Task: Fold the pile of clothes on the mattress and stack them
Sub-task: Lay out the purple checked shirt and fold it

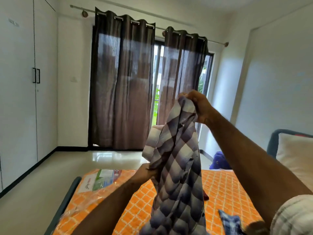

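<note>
Blue checked shirt [176,167] hangs above the orange mattress [225,189]; right hand [197,106] grips its top; left hand [146,172] pinches its side.

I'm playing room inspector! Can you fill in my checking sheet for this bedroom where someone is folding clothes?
Surface: orange patterned mattress, partly under clear plastic wrap.
Job's things: checked shirt held up above the mattress, unfolded; blue patterned cloth lying on the mattress at the right.
Clutter: printed packaging sheet on the far left corner; small dark red item behind the shirt, too hidden to tell.
Grippers: right hand grips the shirt's top; left hand pinches its edge lower down.
Cables: nothing seen.
Surroundings: brown curtains, white wardrobe, pillow, blue bag on the floor.
</note>
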